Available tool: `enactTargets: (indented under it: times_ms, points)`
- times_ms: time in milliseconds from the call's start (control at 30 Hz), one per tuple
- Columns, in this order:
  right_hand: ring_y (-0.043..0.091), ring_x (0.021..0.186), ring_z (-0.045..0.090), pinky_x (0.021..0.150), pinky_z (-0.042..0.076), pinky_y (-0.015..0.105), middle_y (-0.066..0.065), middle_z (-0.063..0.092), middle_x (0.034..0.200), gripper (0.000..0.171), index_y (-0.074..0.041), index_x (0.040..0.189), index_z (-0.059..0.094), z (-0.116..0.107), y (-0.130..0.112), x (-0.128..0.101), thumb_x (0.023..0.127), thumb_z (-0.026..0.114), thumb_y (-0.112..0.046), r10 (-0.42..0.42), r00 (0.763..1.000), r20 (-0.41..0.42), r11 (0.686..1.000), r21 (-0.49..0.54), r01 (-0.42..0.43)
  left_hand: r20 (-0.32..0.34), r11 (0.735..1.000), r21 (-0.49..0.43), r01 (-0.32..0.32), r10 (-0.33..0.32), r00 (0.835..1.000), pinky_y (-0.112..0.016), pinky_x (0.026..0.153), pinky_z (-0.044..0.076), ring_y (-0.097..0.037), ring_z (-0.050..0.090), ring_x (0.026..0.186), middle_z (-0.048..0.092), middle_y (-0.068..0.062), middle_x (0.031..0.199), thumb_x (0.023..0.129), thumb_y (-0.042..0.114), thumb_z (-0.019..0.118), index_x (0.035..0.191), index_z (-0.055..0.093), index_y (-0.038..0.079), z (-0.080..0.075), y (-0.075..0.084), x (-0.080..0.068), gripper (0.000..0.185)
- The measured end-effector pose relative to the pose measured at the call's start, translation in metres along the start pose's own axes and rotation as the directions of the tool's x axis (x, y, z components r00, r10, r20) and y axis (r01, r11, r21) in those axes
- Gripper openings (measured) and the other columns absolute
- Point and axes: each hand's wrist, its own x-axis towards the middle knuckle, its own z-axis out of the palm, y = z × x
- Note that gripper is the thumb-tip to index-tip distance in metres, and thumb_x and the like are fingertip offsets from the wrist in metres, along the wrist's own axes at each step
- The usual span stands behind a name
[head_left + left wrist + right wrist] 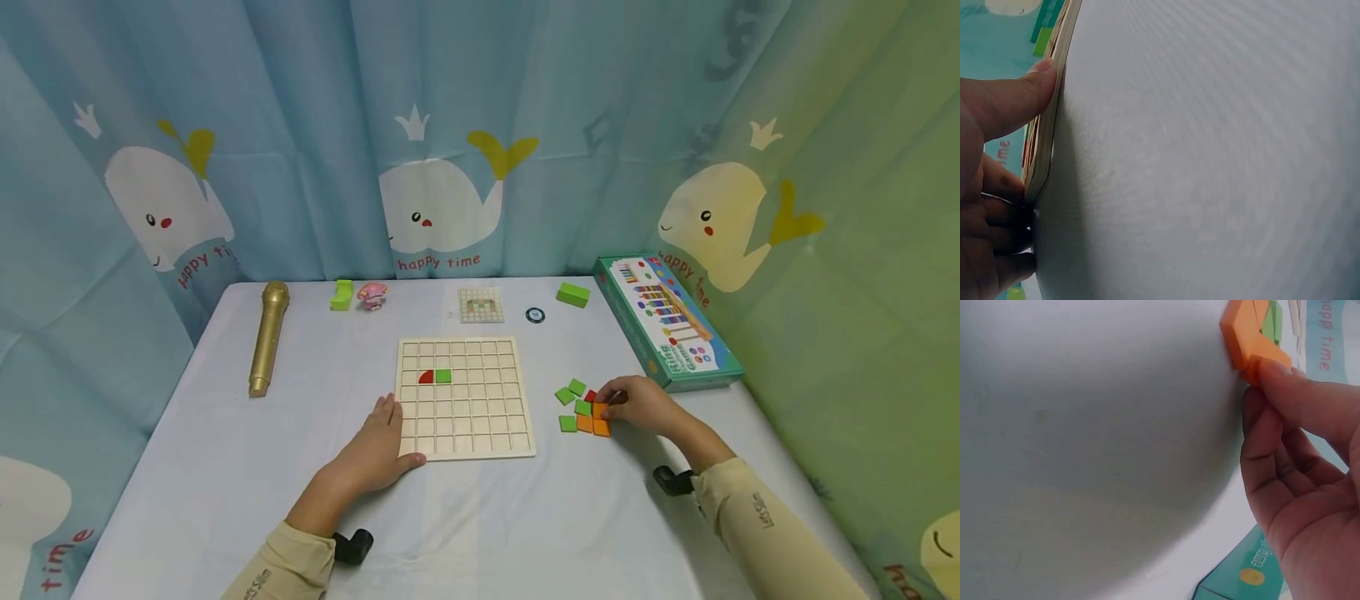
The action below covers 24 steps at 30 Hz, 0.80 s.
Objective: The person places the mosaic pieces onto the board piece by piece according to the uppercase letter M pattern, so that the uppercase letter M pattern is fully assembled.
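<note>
Orange tile point(602, 410) under right hand point(637, 404) fingers point(1285, 387)

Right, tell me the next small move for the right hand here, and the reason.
Probably pinch and lift the orange tile that the right hand already touches in the loose pile. The left hand steadies the wooden grid board, which holds only a red piece and a green tile, so most cells are unfilled.

My left hand point(378, 450) rests on the board point(465, 398), pale matt wood, smooth. My right hand point(637, 402) touches tiles point(585, 410) with a flat painted finish. At ten o'clock, the microphone point(267, 337) shines metallic gold. The tablecloth point(480, 517) is matt cloth.
</note>
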Motion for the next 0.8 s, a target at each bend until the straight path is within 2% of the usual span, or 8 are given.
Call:
enactTargets:
  times_ms: [167,367,600,800]
  points:
    - [0.019,0.084,0.062,0.073,0.052,0.031,0.004,0.072,0.097,0.01,-0.006,0.1,0.075,-0.006,-0.002,0.006,0.09,0.073,-0.005,-0.002,1.0,0.003,0.999,0.038,0.002,0.001,1.0,-0.018,-0.002,0.002,1.0,-0.054,0.118,0.022,-0.049,0.014,0.148,0.017,-0.039,0.157,0.094,0.038,0.072,0.147,0.026,-0.022,-0.004,0.003,-0.001,0.092]
    - [0.02,0.085,0.062,0.074,0.052,0.033,0.004,0.071,0.096,0.011,-0.006,0.103,0.076,-0.011,-0.016,0.018,0.092,0.072,-0.009,-0.006,1.0,-0.006,1.0,0.029,0.007,0.002,1.0,-0.004,0.008,-0.008,1.0,-0.053,0.119,0.022,-0.048,0.014,0.149,0.017,-0.037,0.158,0.094,0.04,0.071,0.148,0.024,-0.021,-0.004,0.003,0.001,0.094]
    - [0.024,0.077,0.064,0.07,0.056,0.038,0.005,0.071,0.093,0.011,-0.006,0.104,0.075,-0.007,-0.032,0.036,0.094,0.071,-0.01,0.035,0.999,-0.002,0.998,0.052,-0.034,0.0,1.0,-0.007,0.019,-0.019,1.0,-0.053,0.119,0.022,-0.047,0.014,0.149,0.017,-0.037,0.158,0.093,0.04,0.072,0.149,0.024,-0.02,-0.003,0.003,0.0,0.095]
    - [0.025,0.076,0.064,0.064,0.056,0.037,0.004,0.07,0.094,0.011,-0.008,0.104,0.075,0.001,-0.045,0.049,0.094,0.072,-0.012,0.025,1.0,0.001,0.998,0.052,-0.025,-0.003,1.0,-0.012,0.02,-0.021,1.0,-0.053,0.118,0.023,-0.048,0.015,0.148,0.019,-0.037,0.157,0.093,0.039,0.073,0.148,0.025,-0.021,-0.002,0.004,-0.002,0.094]
